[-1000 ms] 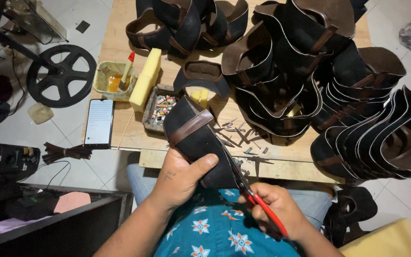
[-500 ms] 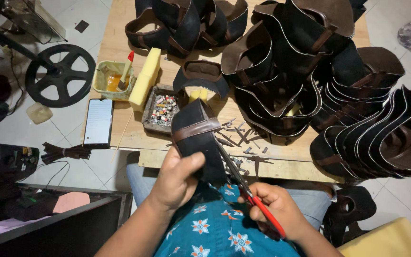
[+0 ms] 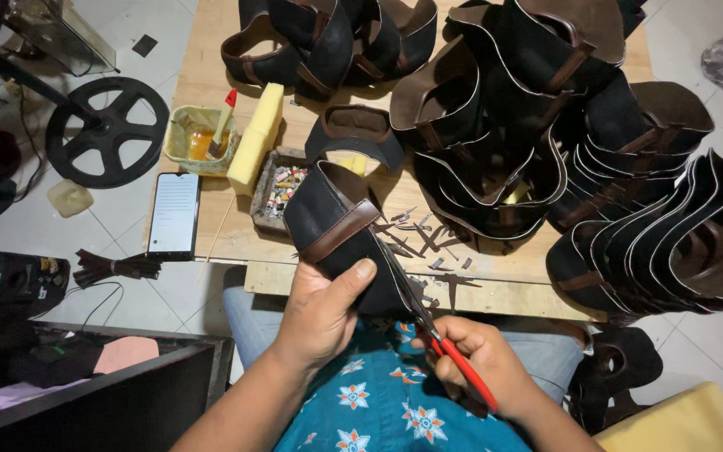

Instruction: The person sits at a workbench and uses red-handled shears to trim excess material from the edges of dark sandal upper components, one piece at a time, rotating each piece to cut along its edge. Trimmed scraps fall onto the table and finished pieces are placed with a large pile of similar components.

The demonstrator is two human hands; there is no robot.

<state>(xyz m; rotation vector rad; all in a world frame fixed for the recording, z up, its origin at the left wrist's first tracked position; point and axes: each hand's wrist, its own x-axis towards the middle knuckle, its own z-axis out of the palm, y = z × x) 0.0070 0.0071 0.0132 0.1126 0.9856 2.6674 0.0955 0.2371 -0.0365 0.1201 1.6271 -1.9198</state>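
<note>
1. Risk: the red-handled scissors (image 3: 445,343) cut along the edge of the black sandal sole (image 3: 340,234); if the sole twists in the grip, the blades could probably stray into its brown strap (image 3: 336,234) or nick the thumb nearby.
2. Left hand (image 3: 320,314): closed around the sole, thumb pressed on top, holding it above the table (image 3: 211,84) edge.
3. Right hand (image 3: 483,360): curled tight around the scissor handles; blades meet the sole's edge.

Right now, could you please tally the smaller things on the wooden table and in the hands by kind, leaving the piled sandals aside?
Sandal held in left hand: 1
Red-handled scissors in right hand: 1
Phone: 1
Yellow sponge block: 1
Glue tub with brush: 1
Small tray of bits: 1
Total: 6
</note>
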